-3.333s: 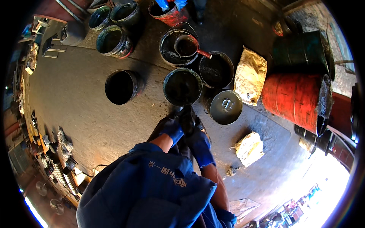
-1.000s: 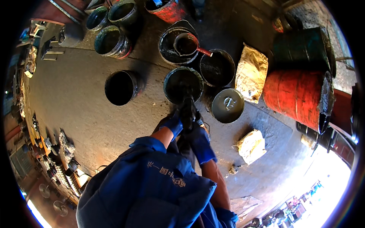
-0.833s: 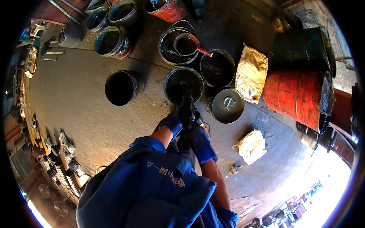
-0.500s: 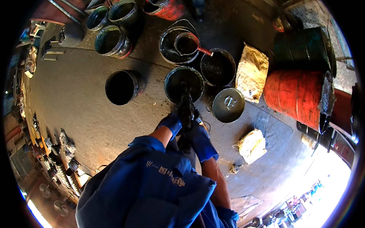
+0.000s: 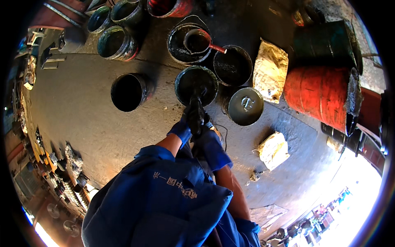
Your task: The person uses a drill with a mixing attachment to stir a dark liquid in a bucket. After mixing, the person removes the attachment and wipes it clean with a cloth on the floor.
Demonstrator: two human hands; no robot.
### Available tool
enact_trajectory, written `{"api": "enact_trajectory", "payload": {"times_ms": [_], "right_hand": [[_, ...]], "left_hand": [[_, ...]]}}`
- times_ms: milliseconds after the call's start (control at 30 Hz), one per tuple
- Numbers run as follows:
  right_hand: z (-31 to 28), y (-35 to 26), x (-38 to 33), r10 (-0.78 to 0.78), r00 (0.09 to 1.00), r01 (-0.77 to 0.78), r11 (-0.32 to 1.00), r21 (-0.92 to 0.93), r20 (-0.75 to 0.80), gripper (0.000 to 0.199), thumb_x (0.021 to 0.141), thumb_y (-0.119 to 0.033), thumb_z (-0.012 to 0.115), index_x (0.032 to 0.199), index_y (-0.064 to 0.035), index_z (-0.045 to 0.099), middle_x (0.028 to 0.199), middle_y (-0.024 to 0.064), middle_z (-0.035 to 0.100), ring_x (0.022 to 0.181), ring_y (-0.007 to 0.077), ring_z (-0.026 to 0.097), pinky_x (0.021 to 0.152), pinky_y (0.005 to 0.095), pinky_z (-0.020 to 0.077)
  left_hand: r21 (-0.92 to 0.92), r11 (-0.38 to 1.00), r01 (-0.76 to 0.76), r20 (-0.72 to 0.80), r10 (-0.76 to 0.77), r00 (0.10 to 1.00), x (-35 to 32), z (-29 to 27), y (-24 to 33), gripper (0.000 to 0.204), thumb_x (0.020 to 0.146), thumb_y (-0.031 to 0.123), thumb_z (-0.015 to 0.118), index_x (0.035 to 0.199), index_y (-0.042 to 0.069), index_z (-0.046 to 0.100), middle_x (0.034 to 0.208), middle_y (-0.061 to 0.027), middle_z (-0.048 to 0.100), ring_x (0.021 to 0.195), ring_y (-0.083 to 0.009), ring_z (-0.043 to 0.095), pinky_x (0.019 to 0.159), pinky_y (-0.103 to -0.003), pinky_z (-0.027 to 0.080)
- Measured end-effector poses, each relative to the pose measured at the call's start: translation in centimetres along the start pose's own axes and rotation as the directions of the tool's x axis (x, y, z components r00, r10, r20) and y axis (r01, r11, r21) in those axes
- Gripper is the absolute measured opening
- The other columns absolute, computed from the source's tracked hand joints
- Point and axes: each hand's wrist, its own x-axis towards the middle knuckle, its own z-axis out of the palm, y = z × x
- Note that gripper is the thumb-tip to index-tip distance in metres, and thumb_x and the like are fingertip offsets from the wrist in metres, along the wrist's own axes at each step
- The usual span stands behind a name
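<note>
Both hands wear blue gloves with dark, stained palms. My left hand (image 5: 182, 128) is closed round the near left side of a dark corded power tool (image 5: 195, 115), and my right hand (image 5: 210, 144) grips its rear end. The tool's front end reaches over the near rim into a bucket (image 5: 176, 84) of dark, wet-looking stuff; its tip is hard to make out in there. A thin black cord (image 5: 226, 136) hangs to the right of my right hand.
Beyond stands a bucket (image 5: 169, 48) with a red-handled pot (image 5: 196, 41) in it. To the right are a dark-filled bucket (image 5: 232, 66), a grey-topped bucket (image 5: 247, 106), paper sacks (image 5: 270, 70) and a red drum (image 5: 317, 96). A black bucket (image 5: 126, 92) stands left.
The whole view has tilted a little, so the buckets sit slightly higher and further left in the picture. Both hands stay on the power tool, its front end still in the bucket.
</note>
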Motion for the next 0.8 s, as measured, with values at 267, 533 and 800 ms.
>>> {"api": "enact_trajectory", "payload": {"times_ms": [267,533,800], "right_hand": [[0.3,-2.0,0.0,0.098,0.986,-0.105,0.993,0.052,0.133,0.033,0.08,-0.029,0.072,0.106,-0.0091,0.069,0.095,0.0217,0.072,0.09,0.0375,0.07,0.074,0.0475,0.0555],[2.4,1.6,0.4,-0.067,0.998,0.068,0.997,0.039,-0.013,0.035,0.08,-0.029,0.074,0.106,-0.0068,0.069,0.092,0.0208,0.071,0.09,0.0373,0.069,0.074,0.0453,0.0541],[2.0,1.1,0.3,-0.092,0.995,0.09,0.995,-0.052,-0.035,0.033,0.081,-0.03,0.072,0.104,-0.0062,0.069,0.091,0.0222,0.07,0.088,0.0401,0.068,0.073,0.0477,0.0536]], "left_hand": [[0.317,0.878,0.358,0.647,-0.477,0.596,5.4,-2.1,5.3,0.021,0.101,0.028,0.056,0.094,0.009,0.061,0.085,-0.0079,0.059,0.066,-0.0228,0.056,0.06,-0.039,0.047],[-0.073,0.996,0.057,0.081,-0.052,0.995,-2.4,-5.8,3.4,0.027,0.1,0.03,0.057,0.113,0.007,0.064,0.097,-0.0135,0.067,0.083,-0.0282,0.064,0.078,-0.044,0.055],[0.03,0.996,-0.082,-0.117,0.085,0.99,-1.8,-1.1,-0.2,0.033,0.104,0.033,0.048,0.074,0.02,0.038,0.057,0.0008,0.033,0.044,-0.0128,0.032,0.041,-0.031,0.028]]}}
